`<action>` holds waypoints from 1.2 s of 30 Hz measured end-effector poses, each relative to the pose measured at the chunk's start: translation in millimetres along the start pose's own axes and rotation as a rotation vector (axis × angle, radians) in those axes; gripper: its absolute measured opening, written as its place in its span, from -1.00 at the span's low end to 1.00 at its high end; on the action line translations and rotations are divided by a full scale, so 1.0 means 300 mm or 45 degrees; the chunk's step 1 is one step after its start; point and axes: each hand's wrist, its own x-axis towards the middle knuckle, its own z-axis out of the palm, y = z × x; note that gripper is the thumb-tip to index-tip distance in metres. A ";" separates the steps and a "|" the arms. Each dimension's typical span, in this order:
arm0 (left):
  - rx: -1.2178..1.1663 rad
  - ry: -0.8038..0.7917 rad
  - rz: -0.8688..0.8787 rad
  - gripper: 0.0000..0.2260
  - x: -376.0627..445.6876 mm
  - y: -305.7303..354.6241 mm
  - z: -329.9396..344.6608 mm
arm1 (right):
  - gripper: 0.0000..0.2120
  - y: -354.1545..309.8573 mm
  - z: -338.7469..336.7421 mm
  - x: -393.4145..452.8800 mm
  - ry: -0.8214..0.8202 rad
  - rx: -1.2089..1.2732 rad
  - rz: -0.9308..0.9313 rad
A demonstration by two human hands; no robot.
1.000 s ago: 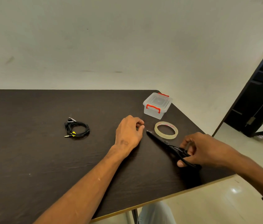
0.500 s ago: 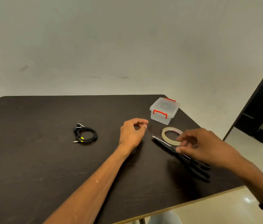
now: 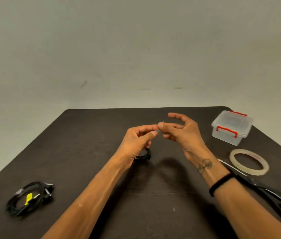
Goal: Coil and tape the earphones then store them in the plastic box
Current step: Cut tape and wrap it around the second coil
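A small clear strip of tape (image 3: 160, 129) is pinched between the thumb and forefinger of the left hand (image 3: 136, 142) near the centre of the frame, above the table (image 3: 88, 144). The other end of the strip is touched by the fingertips (image 3: 161, 125) of the right hand (image 3: 183, 133); its thumb and one finger appear to meet on the strip while the remaining fingers are spread loosely, so a light pinch is suggested, though the strip is blurred and hard to make out. Both hands are raised off the dark tabletop, with their shadows cast below them.

A coiled black earphone cable (image 3: 143, 155) with a spot of yellow is seen lying on the table just beneath the left hand, partly hidden by the wrist. A second black coil (image 3: 29, 198), marked with a yellow tag, is placed at the lower left of the frame, well apart from the hands.

The plastic box (image 3: 231, 127), clear with red latches and its lid on, is set at the upper right of the table, near the far corner. A roll of tape (image 3: 249, 162) lies flat below the box, towards the right edge. Black scissors (image 3: 274, 195) are laid at the lower right, their blades pointing towards the roll and passing behind the right forearm, on which a dark wristband (image 3: 220, 184) is worn.
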 end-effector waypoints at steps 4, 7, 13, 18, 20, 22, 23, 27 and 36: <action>0.167 0.028 0.058 -0.84 0.035 -0.003 -0.067 | -0.51 0.017 0.059 0.043 0.032 -0.019 -0.023; 0.317 0.038 0.084 -0.85 0.053 -0.011 -0.095 | -0.54 0.041 0.075 0.052 0.068 -0.080 -0.078; 0.879 0.174 0.238 -0.66 0.071 -0.020 -0.172 | -0.59 0.074 0.080 0.040 0.099 -0.070 -0.111; 1.449 0.132 0.304 -0.66 0.061 -0.053 -0.219 | -0.53 0.088 0.076 0.038 0.019 0.000 -0.012; 1.611 0.027 0.203 -0.60 0.053 -0.060 -0.207 | -0.52 0.095 0.077 0.033 -0.022 -0.001 0.021; 1.680 -0.036 0.167 -0.59 0.050 -0.070 -0.197 | -0.52 0.100 0.077 0.029 -0.050 -0.018 0.041; 1.687 -0.048 0.164 -0.60 0.050 -0.071 -0.196 | -0.52 0.101 0.077 0.030 -0.056 -0.025 0.046; 1.700 -0.027 0.187 -0.72 0.056 -0.067 -0.206 | -0.53 0.113 0.077 0.036 -0.062 -0.038 0.076; 1.572 0.055 0.248 -0.89 0.060 -0.086 -0.211 | -0.52 0.121 0.082 0.024 -0.144 -0.031 0.099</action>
